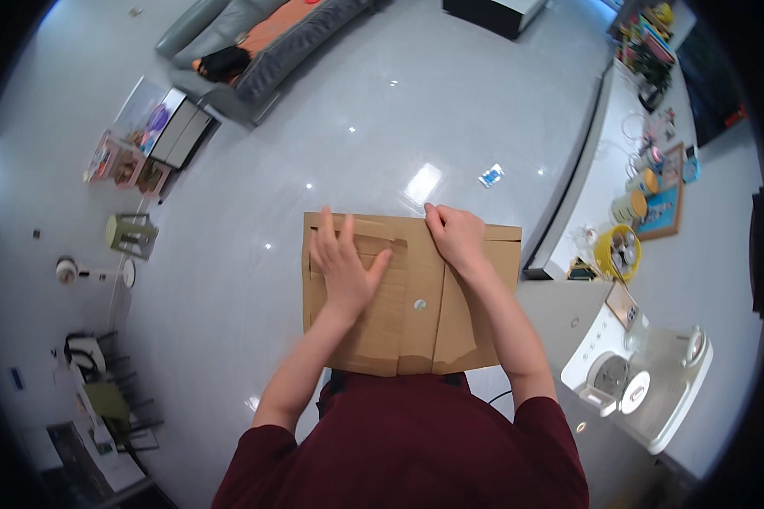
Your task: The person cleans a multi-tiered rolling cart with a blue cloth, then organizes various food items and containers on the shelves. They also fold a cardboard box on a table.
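Note:
A brown piece of cardboard with folded flaps and creases, looking like a flattened cardboard box (418,338), spreads out in front of my body. My left hand (345,265) is open over its far left part, fingers apart and pointing away from me. Beneath that hand lie a slot and a strip of flap. At the far edge, right of the middle, my right hand (457,237) is closed on the cardboard, with its fingers curled. A small round pale spot (420,304) shows near the cardboard's middle.
A blue and white packet (491,176) lies on the shiny floor ahead. To the right stand a long white cabinet (582,182), a yellow bucket (617,253) and a white appliance (637,382). A grey sofa (221,42) and a green stool (130,233) are at left.

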The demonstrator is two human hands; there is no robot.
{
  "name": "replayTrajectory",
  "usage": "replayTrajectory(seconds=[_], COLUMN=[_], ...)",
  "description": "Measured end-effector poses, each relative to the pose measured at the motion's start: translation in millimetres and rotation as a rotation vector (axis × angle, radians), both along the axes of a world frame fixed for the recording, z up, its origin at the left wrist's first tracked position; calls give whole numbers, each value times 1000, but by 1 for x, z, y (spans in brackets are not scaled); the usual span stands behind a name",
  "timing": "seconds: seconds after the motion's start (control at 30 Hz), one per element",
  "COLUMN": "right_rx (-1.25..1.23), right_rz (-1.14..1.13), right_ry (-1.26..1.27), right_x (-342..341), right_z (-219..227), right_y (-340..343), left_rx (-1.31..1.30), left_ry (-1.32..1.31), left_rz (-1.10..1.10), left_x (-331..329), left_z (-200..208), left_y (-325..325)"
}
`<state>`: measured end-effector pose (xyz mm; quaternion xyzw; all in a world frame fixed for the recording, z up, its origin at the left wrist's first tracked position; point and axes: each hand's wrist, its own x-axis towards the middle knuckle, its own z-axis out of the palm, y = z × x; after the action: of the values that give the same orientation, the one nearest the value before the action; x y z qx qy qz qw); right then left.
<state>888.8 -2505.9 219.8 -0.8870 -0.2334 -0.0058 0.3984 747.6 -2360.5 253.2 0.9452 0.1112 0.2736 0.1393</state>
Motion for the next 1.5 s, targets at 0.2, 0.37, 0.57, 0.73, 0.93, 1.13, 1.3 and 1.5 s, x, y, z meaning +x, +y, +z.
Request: replayTrajectory(seconds=[0.2,0.37,0.57,0.73,0.93,1.13,1.3,1.5], right_rx=[21,33,256,442,621,642,946,1165], right_rz=[160,327,586,837,1215,1819,2068,1620], right_ry=[-15,5,-73,-386,-985,-1109,-1166,-1099], right_x=[-33,-80,-193,-309,-451,-569,-639,-655], right_z=[6,48,89,106,114,92,96,68], right_y=[44,90,159,221,278,328,379,517], left_rx=[-64,-247,-427,-488,-1792,-2092,-2100,-1791], left_ry=[390,379,284,-26,-842,-1109,-1257,-1713], left_rz=[199,379,593,624,449,535,493,858], left_x=[-68,-104,-204,-332,-474,-586,-670,-745], left_z=[-8,20,36,36,60,0,-85,-32], left_y=[-16,-1,47,86,109,141,170,226])
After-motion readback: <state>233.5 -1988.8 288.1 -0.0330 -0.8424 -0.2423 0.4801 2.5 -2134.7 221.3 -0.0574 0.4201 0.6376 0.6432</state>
